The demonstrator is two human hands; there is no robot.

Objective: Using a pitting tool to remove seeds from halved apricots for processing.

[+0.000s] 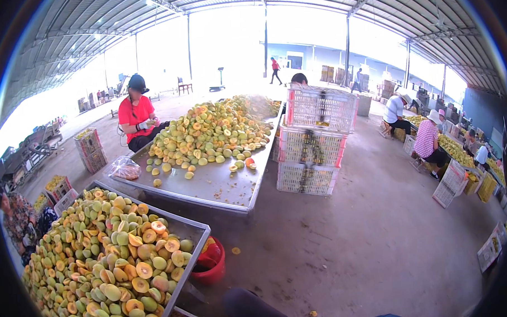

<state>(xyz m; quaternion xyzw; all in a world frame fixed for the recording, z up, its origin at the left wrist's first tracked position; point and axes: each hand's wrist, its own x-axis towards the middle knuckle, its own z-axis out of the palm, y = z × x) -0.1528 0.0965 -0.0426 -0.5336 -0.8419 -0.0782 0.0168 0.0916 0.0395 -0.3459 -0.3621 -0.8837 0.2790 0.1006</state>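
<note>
Neither of my hands is in view. At lower left, close by, a metal-rimmed table [186,261] bears a heap of green-yellow stone fruit [110,255], many cut in half with orange flesh showing. Beside its right edge stands a red bucket [217,271] with a red bag inside. Beyond is a second metal table [196,185] with another pile of halved fruit [211,135]. A clear plastic bag [125,168] with contents I cannot make out lies on that table's left corner. My dark-clothed leg [252,307] shows at the bottom.
Stacked plastic crates [310,156] stand right of the far table. A co-worker in a red shirt [136,112] sits at its left side; another person [19,217] sits at far left. More seated people and fruit-covered tables [452,147] line the right. A leaning crate [449,185] stands there.
</note>
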